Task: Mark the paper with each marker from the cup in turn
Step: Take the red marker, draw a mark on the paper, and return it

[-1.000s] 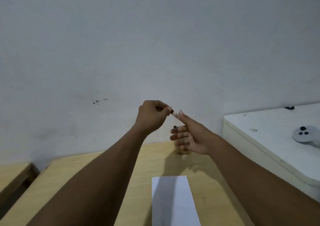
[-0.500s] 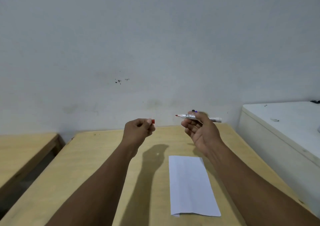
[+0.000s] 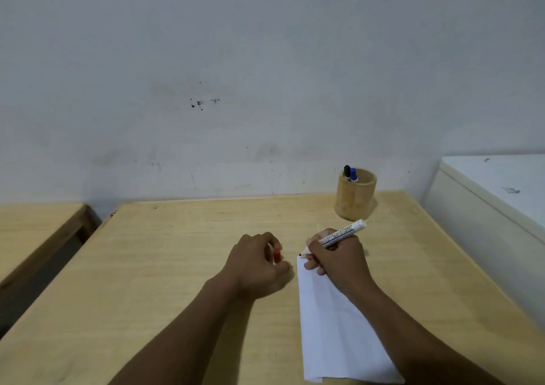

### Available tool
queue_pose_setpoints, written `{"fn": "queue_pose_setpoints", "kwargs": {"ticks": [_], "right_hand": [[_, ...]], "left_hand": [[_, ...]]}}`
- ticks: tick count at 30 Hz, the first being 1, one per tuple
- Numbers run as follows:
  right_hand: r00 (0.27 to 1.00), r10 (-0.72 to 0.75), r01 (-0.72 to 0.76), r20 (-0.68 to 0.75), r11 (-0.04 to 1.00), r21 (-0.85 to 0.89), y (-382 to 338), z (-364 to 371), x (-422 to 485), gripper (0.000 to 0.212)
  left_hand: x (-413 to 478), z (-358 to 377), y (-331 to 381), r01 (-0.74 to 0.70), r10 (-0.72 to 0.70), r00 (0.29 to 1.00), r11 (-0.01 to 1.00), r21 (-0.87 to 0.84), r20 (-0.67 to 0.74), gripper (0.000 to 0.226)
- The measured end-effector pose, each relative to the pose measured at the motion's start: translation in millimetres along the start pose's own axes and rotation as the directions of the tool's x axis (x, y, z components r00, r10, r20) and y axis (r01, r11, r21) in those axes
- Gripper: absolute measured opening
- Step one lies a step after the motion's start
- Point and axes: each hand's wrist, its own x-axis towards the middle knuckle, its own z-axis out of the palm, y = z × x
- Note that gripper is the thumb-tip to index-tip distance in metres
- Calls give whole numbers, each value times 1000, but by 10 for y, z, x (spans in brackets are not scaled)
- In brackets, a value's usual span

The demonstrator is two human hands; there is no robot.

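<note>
My right hand (image 3: 339, 259) grips an uncapped white marker (image 3: 343, 233); its red tip touches the far left corner of the white paper (image 3: 333, 325). The paper lies lengthwise on the wooden table (image 3: 177, 266), partly under my right forearm. My left hand (image 3: 256, 266) rests on the table just left of the paper, closed on the red cap (image 3: 277, 256). A wooden cup (image 3: 355, 198) stands at the table's far right by the wall, holding a black-capped marker (image 3: 347, 170) and a blue-capped marker (image 3: 353, 174).
A white cabinet top (image 3: 501, 184) rises along the table's right side. A second wooden table (image 3: 32, 231) stands to the left across a narrow gap. A grey wall runs right behind the table.
Both hands came down from chest height to the table. The marker tip dropped onto the paper's far corner, and the left hand with the cap settled beside the paper. The cup came into view.
</note>
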Motion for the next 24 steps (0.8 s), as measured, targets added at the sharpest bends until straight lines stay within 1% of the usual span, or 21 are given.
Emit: {"fn": "queue_pose_setpoints", "kwargs": {"ticks": [2, 3, 4, 6, 10, 15, 17, 18, 19, 20, 22, 23, 24], "right_hand": [[1000, -31, 31, -4, 997, -70, 6, 5, -26, 9], [999, -39, 38, -4, 995, -97, 8, 8, -36, 6], [999, -44, 44, 0, 993, -109, 9, 11, -48, 3], [998, -61, 62, 13, 991, -120, 20, 14, -60, 2], [996, -89, 93, 28, 983, -159, 42, 22, -69, 8], [998, -45, 48, 35, 995, -93, 30, 16, -73, 9], [999, -34, 36, 33, 996, -80, -10, 2, -75, 8], [1000, -23, 24, 16, 998, -54, -41, -10, -67, 11], [1000, 13, -13, -14, 1000, 23, -69, -28, -36, 14], [996, 78, -71, -43, 986, 152, -114, -50, 2, 17], [967, 246, -197, -67, 887, 417, -229, -128, 91, 17], [951, 304, -233, -62, 831, 505, -297, -186, 127, 15], [943, 329, -246, -48, 789, 564, -371, -247, 161, 14]], "left_hand": [[-23, 21, 28, 7, -8, 999, 999, 37, 34, 65], [-37, 36, 48, 7, -11, 999, 995, 95, 44, 78], [-41, 56, 62, 3, -11, 999, 987, 160, 49, 84], [-40, 86, 79, 1, -13, 998, 975, 222, 54, 88], [-29, 94, 63, 8, -24, 997, 977, 211, 69, 89], [-20, 82, 89, 26, -39, 997, 982, 185, 65, 89], [-7, 78, 84, 48, -57, 996, 989, 141, 62, 84], [-6, 63, 77, 60, -67, 995, 993, 98, 67, 79], [-1, 36, 56, 78, -81, 994, 996, 41, 78, 69], [13, 6, 24, 92, -90, 992, 996, -19, 93, 54], [41, -81, -17, 106, -98, 990, 991, -85, 97, 16], [55, -139, -9, 100, -93, 993, 989, -109, 69, 2], [83, -190, 12, 93, -90, 996, 982, -163, 25, 7]]}}
